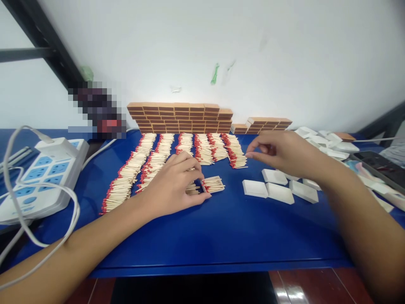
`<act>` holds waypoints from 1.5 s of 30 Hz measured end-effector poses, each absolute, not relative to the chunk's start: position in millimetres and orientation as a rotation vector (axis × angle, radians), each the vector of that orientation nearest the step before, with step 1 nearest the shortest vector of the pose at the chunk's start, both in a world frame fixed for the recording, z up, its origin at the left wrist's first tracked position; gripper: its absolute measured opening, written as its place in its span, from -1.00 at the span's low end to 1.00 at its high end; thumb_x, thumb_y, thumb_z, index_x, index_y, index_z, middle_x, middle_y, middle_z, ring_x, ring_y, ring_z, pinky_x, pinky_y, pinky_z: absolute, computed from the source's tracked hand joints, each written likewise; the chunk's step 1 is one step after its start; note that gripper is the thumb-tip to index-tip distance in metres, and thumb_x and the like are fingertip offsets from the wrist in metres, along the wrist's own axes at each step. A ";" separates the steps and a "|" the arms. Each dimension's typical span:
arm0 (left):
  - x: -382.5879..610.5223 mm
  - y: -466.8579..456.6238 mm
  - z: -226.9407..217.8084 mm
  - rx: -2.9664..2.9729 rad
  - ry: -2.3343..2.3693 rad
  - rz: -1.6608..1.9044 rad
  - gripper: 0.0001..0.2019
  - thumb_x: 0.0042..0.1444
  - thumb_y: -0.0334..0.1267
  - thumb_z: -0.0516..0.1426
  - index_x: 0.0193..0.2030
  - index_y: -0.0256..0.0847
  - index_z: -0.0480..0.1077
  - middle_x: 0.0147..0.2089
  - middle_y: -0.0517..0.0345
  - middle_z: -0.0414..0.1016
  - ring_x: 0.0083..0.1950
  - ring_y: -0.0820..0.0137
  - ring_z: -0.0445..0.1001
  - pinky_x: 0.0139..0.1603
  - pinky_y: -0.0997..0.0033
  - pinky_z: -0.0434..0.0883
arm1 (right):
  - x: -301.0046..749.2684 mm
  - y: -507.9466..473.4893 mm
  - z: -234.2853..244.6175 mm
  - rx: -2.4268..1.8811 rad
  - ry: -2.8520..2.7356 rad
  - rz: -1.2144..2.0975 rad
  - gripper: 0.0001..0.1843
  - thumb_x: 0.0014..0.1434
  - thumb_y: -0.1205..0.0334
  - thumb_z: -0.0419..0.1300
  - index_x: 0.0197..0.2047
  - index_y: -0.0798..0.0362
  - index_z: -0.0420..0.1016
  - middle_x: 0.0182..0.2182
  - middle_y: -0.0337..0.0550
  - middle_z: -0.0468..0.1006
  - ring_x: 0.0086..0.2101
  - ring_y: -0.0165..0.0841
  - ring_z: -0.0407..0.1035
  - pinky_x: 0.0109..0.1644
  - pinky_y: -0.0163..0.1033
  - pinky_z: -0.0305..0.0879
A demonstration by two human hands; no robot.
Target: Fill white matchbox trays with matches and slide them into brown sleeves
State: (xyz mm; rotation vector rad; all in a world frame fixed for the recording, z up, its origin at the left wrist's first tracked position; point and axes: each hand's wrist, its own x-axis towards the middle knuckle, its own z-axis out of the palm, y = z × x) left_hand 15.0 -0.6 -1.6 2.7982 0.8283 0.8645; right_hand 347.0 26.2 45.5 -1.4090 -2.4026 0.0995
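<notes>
My left hand (177, 181) rests on the blue table, thumb and fingers closed around the left end of a small matchbox tray (218, 180). Red-tipped matches (213, 185) lie in that tray, some sticking out over its right end. Beside the rightmost row of matches (236, 154), my right hand (278, 150) hovers with thumb and index finger pinched close together. Whether a match sits between those fingertips is too small to tell. Several white empty trays (255, 188) lie below the right hand. More match rows (147, 169) spread behind and left of my left hand, which partly hides them.
Stacked matchboxes (180, 118) line the wall, with a lower stack (268, 123) to their right. On the left stands a white power strip (47, 177) with looping cables (76, 211). A pile of white trays (325, 141) and a dark phone (379, 166) lie at right.
</notes>
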 end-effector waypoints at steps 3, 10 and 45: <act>15.0 -0.6 -0.9 2.797 0.833 0.872 -0.75 0.23 -0.06 0.40 -0.15 -0.19 0.61 -0.08 0.03 0.60 0.05 0.16 0.49 0.13 0.07 0.45 | 359.5 36.1 38.0 -1.404 -2.538 0.267 -0.65 0.30 -0.17 0.28 -0.23 -0.08 0.69 -0.46 -0.19 0.49 -0.46 -0.32 0.31 -0.38 -0.20 0.13; 14.9 -0.2 -1.2 2.806 0.828 0.884 -0.73 0.23 -0.04 0.39 -0.15 -0.22 0.61 -0.08 0.02 0.60 0.05 0.16 0.49 0.12 0.05 0.46 | 351.9 40.5 21.2 -1.407 -2.592 0.403 -0.72 0.29 -0.06 0.27 -0.17 -0.09 0.73 -0.39 -0.17 0.53 -0.44 -0.34 0.31 -0.39 -0.23 0.14; 15.2 -0.4 -1.4 2.801 0.819 0.877 -0.74 0.24 -0.04 0.38 -0.14 -0.19 0.59 -0.07 0.02 0.60 0.06 0.14 0.49 0.13 0.05 0.45 | 345.2 40.2 19.2 -1.327 -2.541 0.390 -0.67 0.32 -0.14 0.27 -0.18 -0.09 0.73 -0.41 -0.18 0.46 -0.43 -0.32 0.28 -0.36 -0.22 0.16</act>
